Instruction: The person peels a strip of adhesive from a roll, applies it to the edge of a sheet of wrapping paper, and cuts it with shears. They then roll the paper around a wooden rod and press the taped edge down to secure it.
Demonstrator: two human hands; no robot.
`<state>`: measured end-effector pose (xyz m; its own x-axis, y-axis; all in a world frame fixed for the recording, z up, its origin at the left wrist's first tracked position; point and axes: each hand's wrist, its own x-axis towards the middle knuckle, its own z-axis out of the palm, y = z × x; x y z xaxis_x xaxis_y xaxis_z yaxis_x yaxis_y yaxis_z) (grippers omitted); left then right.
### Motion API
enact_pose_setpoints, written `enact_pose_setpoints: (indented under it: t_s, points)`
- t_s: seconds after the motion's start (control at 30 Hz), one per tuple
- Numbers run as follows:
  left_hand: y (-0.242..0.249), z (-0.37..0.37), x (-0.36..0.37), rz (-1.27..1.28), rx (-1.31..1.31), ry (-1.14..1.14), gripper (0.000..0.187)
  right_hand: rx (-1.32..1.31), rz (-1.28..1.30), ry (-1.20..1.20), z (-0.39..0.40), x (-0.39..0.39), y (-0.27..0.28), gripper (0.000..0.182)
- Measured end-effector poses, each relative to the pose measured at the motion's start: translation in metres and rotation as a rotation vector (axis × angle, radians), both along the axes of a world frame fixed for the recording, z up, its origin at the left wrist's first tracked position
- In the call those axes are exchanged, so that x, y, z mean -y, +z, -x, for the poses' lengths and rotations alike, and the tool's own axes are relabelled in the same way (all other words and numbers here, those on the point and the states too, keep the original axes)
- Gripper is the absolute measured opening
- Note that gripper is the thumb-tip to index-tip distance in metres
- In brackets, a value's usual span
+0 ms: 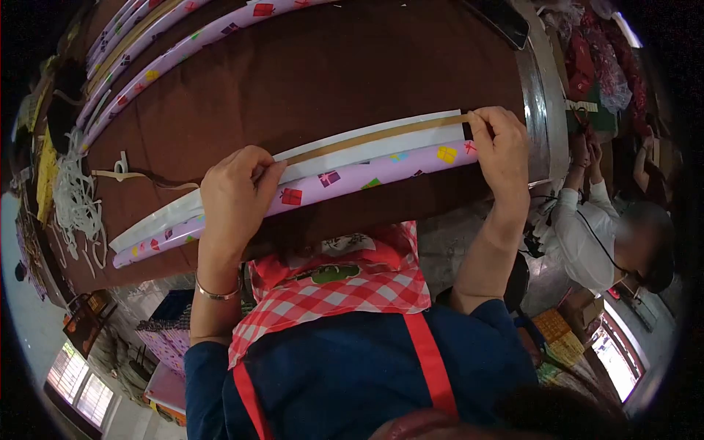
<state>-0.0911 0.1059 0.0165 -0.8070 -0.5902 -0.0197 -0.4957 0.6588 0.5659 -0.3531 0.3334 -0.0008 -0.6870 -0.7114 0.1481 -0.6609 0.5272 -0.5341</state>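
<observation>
A long roll of lilac gift-print paper [345, 178] lies near the front edge of the brown-covered table, its white underside [411, 137] showing along the upper side. A narrow brown strip [374, 135], like tape, runs along that white band. My right hand [504, 150] pinches the strip's right end between thumb and fingers, at the paper's right end. My left hand [236, 192] is closed, thumb against fingers, on the strip farther left; its fingertips partly hide the strip and paper. From beyond my left hand, a loose tan strip [147, 177] curls over the cloth.
More lilac printed rolls [183, 51] lie at the upper left. A heap of white strips [77, 198] hangs at the table's left edge. A dark phone-like object [499, 20] sits at the top right. Beyond the metal table edge [539, 110], a co-worker in white [587, 238] sits at right.
</observation>
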Motion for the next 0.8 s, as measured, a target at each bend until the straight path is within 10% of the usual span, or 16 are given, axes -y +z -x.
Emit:
enact_pose_setpoints:
  t_s: [0.8]
  points:
    - [-0.0016,-0.0004,0.0015,-0.020,0.007,0.001,0.013,0.017,-0.055,-0.018,0.0004,0.0003,0.0023,0.015]
